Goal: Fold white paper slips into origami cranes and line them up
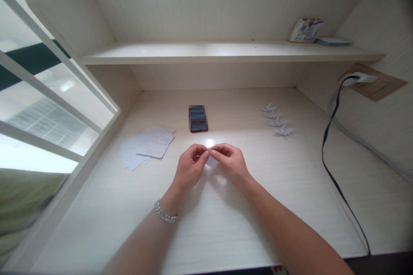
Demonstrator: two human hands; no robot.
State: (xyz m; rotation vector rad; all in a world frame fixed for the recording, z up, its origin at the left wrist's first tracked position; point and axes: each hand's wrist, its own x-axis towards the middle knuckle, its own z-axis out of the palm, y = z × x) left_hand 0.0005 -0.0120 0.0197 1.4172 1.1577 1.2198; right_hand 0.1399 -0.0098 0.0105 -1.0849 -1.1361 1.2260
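A small folded piece of white paper (211,161) is held between my two hands over the middle of the desk. My left hand (191,164), with a silver chain bracelet at its wrist, pinches the paper's left side between thumb and forefinger. From the other side, my right hand (231,160) pinches it near the same top point. Much of the paper is hidden by the fingers, so its exact folded shape is unclear. Off to the right stand several folded paper cranes (279,123) in a row. Loose white paper sheets (155,142) lie overlapping to the left.
A dark phone-like object (198,119), blurred out, lies beyond my hands. A black cable (325,154) runs from the wall socket (374,81) down the desk's right side. Above, a shelf (193,49) holds a printed packet (306,30). White bars (38,86) edge the left.
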